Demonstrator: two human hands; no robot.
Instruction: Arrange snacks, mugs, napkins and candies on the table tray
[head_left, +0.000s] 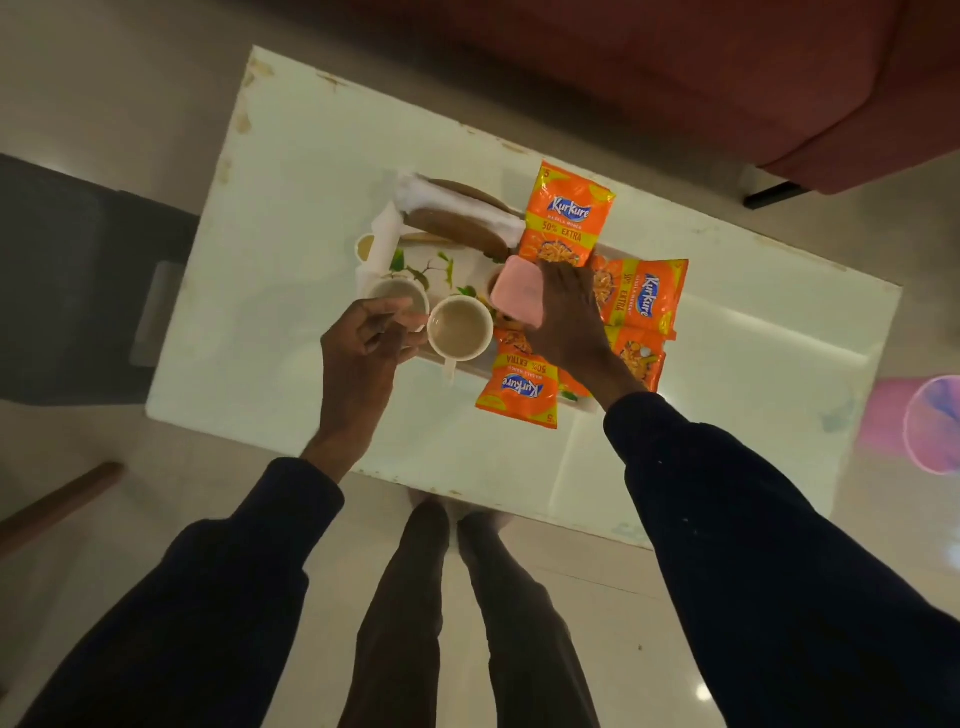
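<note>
Well, the head camera looks straight down on a white table (291, 171), and a leaf-printed tray (439, 267) sits mid-table, crowded.

Four shiny orange Kurkure packs fill its right side. The upright pack (566, 218) is at twelve o'clock and the sideways pack (644, 296) at three. The upside-down pack (519, 387) lies at six, hanging off the tray's near edge. The half-hidden pack (636, 358) is at four, under the wrist.

A pale pink box (519, 292) with rounded corners sits at the tray's centre. The right hand (563, 317) lies flat on it, fingers straight and slightly spread.

At seven o'clock stands a cream mug (460, 328) of milky brown drink, its handle pointing to six. A second mug (397, 296) sits just beside it at nine, partly behind the left hand (363, 338). That hand's fingers are curled narrow, thumb near forefinger, and I cannot tell whether they pinch anything.

White napkins (415, 189) lie at eleven o'clock around brown oval things (452, 226).
</note>
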